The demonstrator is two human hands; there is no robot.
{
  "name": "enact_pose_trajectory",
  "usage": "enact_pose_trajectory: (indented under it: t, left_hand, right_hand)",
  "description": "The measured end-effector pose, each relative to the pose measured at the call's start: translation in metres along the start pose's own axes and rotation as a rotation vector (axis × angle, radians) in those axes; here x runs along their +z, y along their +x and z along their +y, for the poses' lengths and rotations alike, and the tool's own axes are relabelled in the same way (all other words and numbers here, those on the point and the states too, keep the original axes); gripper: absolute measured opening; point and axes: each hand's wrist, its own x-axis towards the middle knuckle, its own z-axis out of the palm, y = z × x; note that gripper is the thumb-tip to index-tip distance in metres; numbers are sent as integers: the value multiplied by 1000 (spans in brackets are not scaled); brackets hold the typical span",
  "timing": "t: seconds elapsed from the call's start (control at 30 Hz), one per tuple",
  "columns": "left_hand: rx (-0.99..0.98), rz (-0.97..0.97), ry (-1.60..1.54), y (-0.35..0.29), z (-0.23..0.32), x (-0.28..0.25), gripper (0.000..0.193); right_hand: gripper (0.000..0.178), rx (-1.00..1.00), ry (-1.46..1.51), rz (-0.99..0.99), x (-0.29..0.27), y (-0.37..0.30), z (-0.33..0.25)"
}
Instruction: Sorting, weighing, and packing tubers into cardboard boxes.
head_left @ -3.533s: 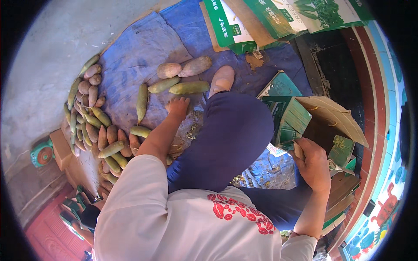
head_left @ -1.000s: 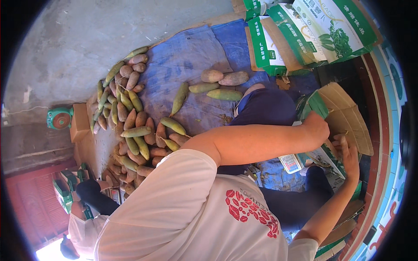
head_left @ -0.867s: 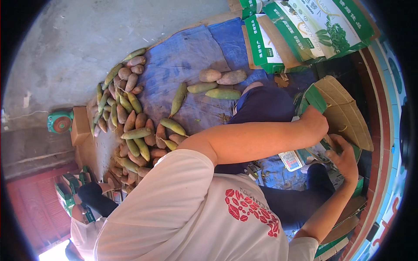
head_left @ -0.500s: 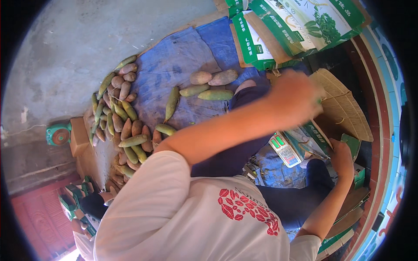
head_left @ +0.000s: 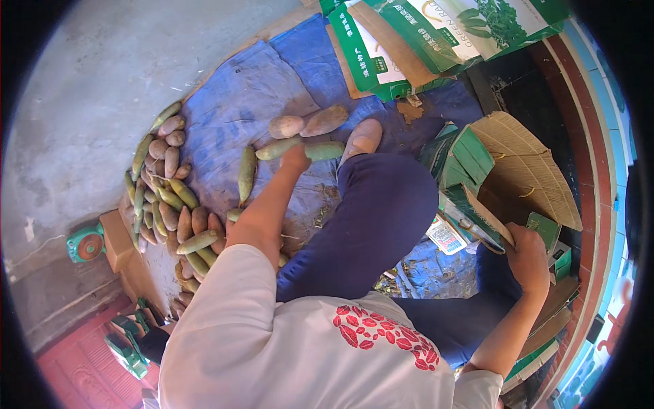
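Observation:
My left hand (head_left: 296, 159) is over the blue sheet, touching or just above the meeting ends of a pale green radish (head_left: 278, 148) and a darker green radish (head_left: 325, 150). Its fingers are mostly hidden from above, so its grip is unclear. Two pinkish radishes, one round (head_left: 285, 127) and one longer (head_left: 325, 120), lie just beyond, with another green radish (head_left: 246, 174) to the left. At the right, my right hand (head_left: 528, 253) grips the edge of an open cardboard box (head_left: 485, 213), which stands beside a scale (head_left: 447, 236) with a keypad.
A heap of green and pinkish radishes (head_left: 163, 198) lies at left on the blue sheet (head_left: 245, 88). Printed green-and-white cartons (head_left: 436, 34) are at the back right. A green round device (head_left: 86, 244) stands by a brown box (head_left: 117, 240). My shoe (head_left: 364, 138) is near the radishes.
My left hand has swung from above the open box to the left, down to the green radishes. My right hand stays at the box edge. The view has shifted slightly.

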Motion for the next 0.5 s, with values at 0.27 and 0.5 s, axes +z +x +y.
enact_pose_trajectory:
  t: [0.27, 0.5]
  left_hand:
    - [-68, -37, 263, 2, 28, 29, 43]
    - [-166, -59, 333, 11, 34, 30, 39]
  right_hand:
    - [26, 5, 9, 9, 0, 6, -4]
    - [28, 38, 45, -4, 0, 12, -5]
